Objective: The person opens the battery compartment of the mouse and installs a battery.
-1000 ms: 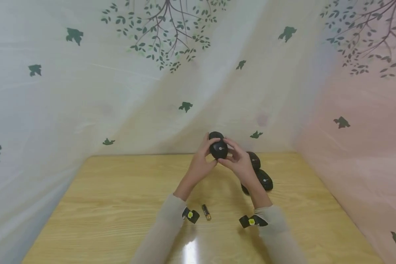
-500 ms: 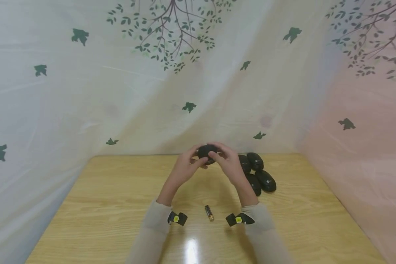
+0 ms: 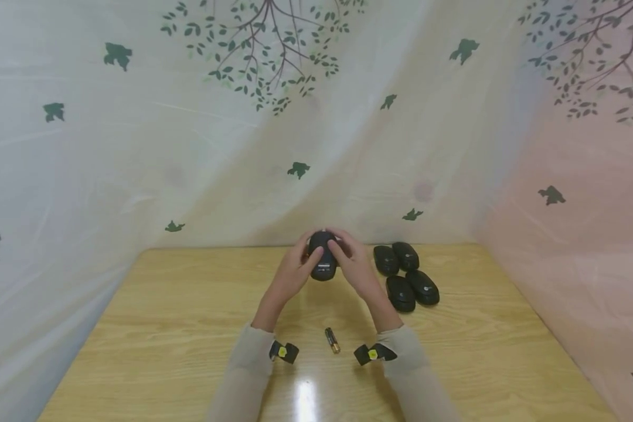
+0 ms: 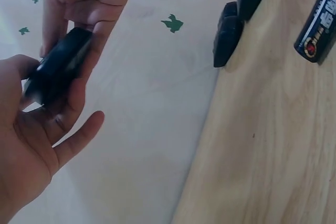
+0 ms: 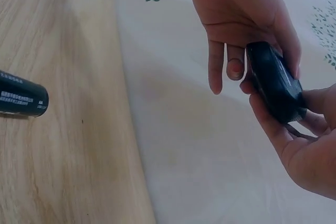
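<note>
A black computer mouse (image 3: 324,273) is held between both hands above the back of the table, a small pale label showing on the side facing me. My left hand (image 3: 293,271) grips its left side, thumb laid across the near face. From the right, my right hand (image 3: 356,266) grips it the same way, fingers behind. In the left wrist view the mouse (image 4: 60,69) appears edge-on and blurred between the two hands. The right wrist view has the mouse (image 5: 273,82) tilted, fingers of both hands around it. An AA battery (image 3: 332,340) lies on the table between the forearms.
Several black mice (image 3: 401,293) sit in a cluster on the right of the wooden table (image 3: 190,328), beside my right forearm. Behind the table's back edge hangs a pale cloth (image 3: 232,176) printed with leaves and branches.
Both hands have come down and a little left with the mouse. It has been turned so a labelled face now shows. The battery and the mice on the table have stayed put.
</note>
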{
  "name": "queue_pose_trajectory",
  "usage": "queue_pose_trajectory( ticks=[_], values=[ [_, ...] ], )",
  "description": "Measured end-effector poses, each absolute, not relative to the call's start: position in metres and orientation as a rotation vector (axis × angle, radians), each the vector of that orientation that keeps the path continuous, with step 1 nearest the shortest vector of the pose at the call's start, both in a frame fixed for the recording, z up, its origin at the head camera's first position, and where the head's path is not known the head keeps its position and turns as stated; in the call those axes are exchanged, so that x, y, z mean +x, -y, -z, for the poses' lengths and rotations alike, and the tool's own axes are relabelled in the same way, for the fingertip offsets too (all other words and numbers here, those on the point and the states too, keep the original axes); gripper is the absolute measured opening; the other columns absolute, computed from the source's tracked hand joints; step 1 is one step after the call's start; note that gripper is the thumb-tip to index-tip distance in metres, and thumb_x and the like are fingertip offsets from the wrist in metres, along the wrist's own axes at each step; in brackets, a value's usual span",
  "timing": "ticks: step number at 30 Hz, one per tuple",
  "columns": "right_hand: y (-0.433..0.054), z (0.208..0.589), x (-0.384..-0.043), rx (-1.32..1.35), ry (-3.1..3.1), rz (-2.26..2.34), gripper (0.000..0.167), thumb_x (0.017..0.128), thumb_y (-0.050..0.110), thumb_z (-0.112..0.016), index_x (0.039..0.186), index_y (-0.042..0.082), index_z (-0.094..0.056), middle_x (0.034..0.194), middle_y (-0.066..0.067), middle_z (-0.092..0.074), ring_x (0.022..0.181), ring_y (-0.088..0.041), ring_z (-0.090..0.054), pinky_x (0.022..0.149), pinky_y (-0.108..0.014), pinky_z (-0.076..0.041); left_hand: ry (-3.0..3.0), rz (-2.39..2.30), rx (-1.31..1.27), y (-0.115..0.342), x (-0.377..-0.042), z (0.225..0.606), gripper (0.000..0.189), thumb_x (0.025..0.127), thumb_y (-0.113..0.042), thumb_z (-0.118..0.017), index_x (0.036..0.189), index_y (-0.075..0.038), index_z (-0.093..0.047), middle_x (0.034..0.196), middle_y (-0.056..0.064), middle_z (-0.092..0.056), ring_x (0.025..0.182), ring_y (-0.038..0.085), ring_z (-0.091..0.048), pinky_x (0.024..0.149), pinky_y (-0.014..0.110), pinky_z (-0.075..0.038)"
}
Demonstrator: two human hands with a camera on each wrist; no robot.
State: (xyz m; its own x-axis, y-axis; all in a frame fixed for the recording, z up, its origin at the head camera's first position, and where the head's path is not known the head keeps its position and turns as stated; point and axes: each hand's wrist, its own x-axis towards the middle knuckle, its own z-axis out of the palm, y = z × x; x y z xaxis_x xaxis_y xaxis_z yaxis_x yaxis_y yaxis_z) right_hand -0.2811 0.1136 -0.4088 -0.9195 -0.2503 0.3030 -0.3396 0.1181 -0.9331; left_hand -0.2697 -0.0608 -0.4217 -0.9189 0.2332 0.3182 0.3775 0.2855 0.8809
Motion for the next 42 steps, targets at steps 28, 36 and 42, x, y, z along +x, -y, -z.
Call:
queue_pose_trajectory(
  ticks=[28,36,42],
  values=[
    [-0.100,0.389,-0.261,0.600,2.306,-1.730,0.039,0.106,0.010,-0.054,0.143,-0.004,-0.053,0.127,-0.026,-0.067,0.113,-0.039,-0.067,0.092,-0.041,-0.060,2.310,1.938,-0.631,0.067,-0.271,0.421,0.052,0.109,-0.024,-0.049,0.158,-0.016,-0.033,0.120,0.030,-0.067,0.074,0.028,-0.071,0.053,0.024,-0.051],
    [-0.109,0.415,-0.281,0.528,2.300,-1.870,0.036,0.104,0.016,-0.059,0.138,0.005,-0.059,0.125,-0.022,-0.067,0.115,-0.036,-0.067,0.094,-0.039,-0.059,2.374,1.884,-0.674,0.073,-0.275,0.427,0.054,0.107,-0.023,-0.054,0.157,-0.018,-0.035,0.125,0.027,-0.067,0.075,0.025,-0.073,0.055,0.032,-0.057],
    [-0.114,0.418,-0.286,0.370,2.285,-1.981,0.032,0.100,0.020,-0.067,0.127,0.004,-0.066,0.122,-0.016,-0.067,0.112,-0.025,-0.065,0.094,-0.037,-0.059,2.441,1.911,-0.674,0.074,-0.281,0.438,0.055,0.106,-0.024,-0.057,0.156,-0.017,-0.037,0.123,0.027,-0.068,0.087,0.031,-0.075,0.058,0.057,-0.060]
  ],
)
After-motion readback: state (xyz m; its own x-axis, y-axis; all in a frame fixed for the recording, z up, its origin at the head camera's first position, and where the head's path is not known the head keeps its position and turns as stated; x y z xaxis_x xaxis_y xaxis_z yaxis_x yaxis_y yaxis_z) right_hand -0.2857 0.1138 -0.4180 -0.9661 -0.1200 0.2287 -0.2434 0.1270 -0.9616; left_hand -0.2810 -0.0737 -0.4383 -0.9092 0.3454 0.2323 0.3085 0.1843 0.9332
